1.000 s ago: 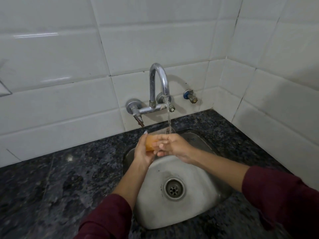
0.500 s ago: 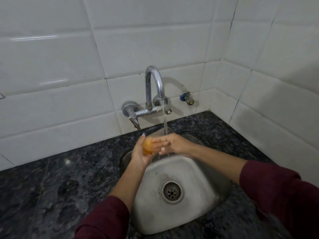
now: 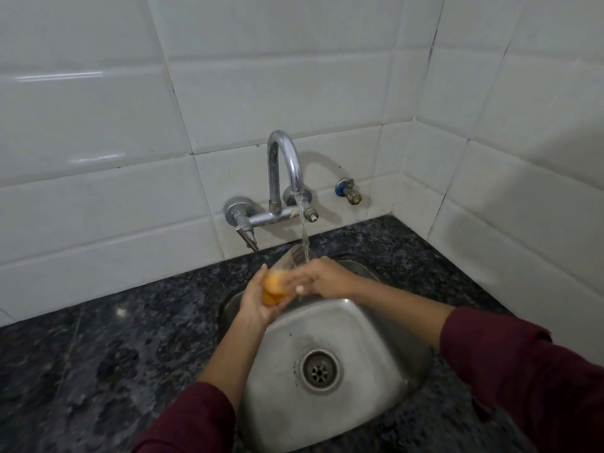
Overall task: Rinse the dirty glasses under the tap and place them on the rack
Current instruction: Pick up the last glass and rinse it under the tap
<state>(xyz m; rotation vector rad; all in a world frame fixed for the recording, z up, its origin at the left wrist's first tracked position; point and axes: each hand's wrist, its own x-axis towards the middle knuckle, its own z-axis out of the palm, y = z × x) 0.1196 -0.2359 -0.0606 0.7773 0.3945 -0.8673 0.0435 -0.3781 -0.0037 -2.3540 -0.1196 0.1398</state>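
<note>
Both hands clasp glass, mouth tilted up-right under tap.

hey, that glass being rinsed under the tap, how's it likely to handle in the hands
The glass is wet under the running water, so probably slippery. It looks thin and clear, likely fragile against the steel sink. Both the left hand and right hand steady it.

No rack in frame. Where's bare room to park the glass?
Bare dark counter left of the sink, from the wall tiles to the near edge. A narrower strip right of the sink, in the tiled corner. Crowded: under the tap, where left hand and right hand hold the glass.
</note>
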